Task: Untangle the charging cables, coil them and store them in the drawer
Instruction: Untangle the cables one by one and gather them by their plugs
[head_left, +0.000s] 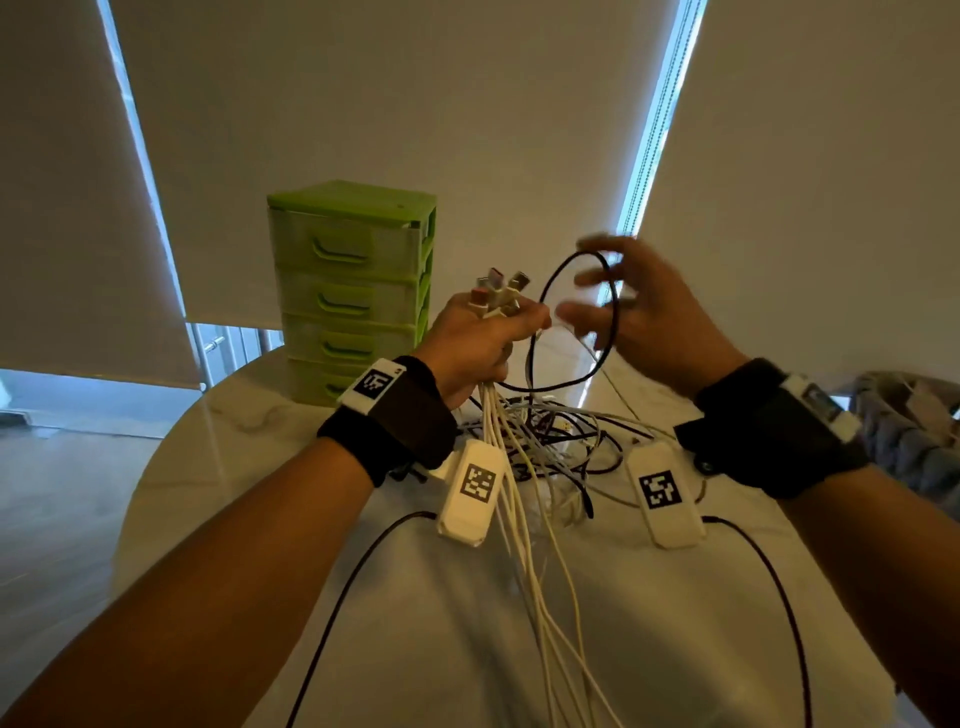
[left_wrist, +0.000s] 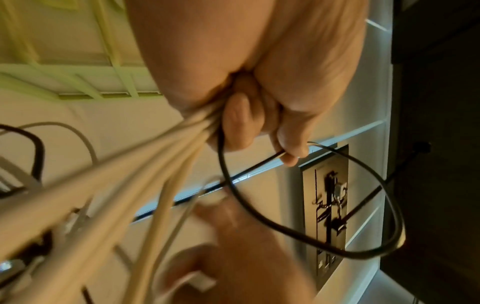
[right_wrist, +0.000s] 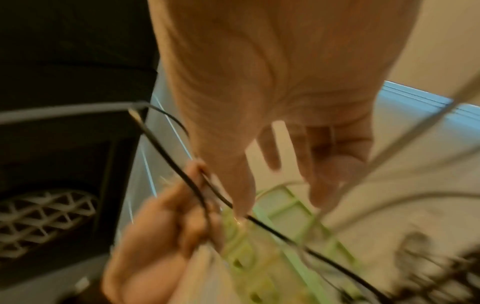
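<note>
Left hand (head_left: 478, 343), frame centre: fist closed round white cables (head_left: 524, 519), plugs fanned above the knuckles; also pinching black cable (head_left: 576, 322).
Right hand (head_left: 649, 312), right of centre: fingers spread and blurred, holding nothing, passing through or behind the black loop; which, not certain.
Tangle (head_left: 550, 436), on table (head_left: 208, 467) below the hands: black and white strands still knotted.
Drawers (head_left: 353, 286), upper left of centre: green, all four shut.
Advice: keep the bundle clamped; draw the black loop free slowly, watching for snags below.
In the way: hanging white strands, wrist-camera leads, closed drawers.
</note>
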